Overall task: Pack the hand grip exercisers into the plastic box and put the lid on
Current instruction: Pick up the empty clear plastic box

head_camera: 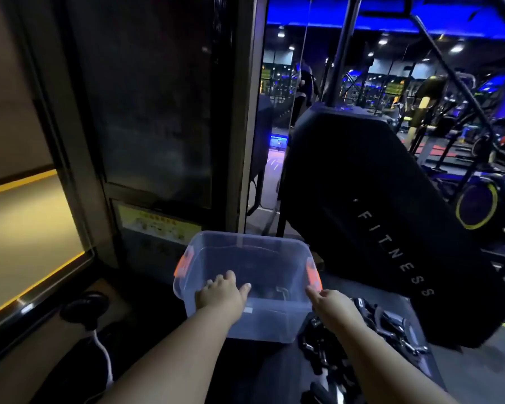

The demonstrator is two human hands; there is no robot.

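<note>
A clear plastic box [216,252] with orange side latches stands in front of me without a lid. A few dark hand grip exercisers [274,291] lie on its bottom. My left hand [220,293] grips the box's near rim, fingers hooked over the edge. At the near right corner, just below the orange latch, my right hand [330,301] holds the rim. A pile of black hand grip exercisers [391,319] lies to the right of the box, behind my right forearm. No lid is in view.
A large black machine panel marked FITNESS [376,217] leans close on the right. A dark cabinet door [158,112] stands behind the box. A black round object with a white cable [85,309] lies at the left. Gym machines fill the background.
</note>
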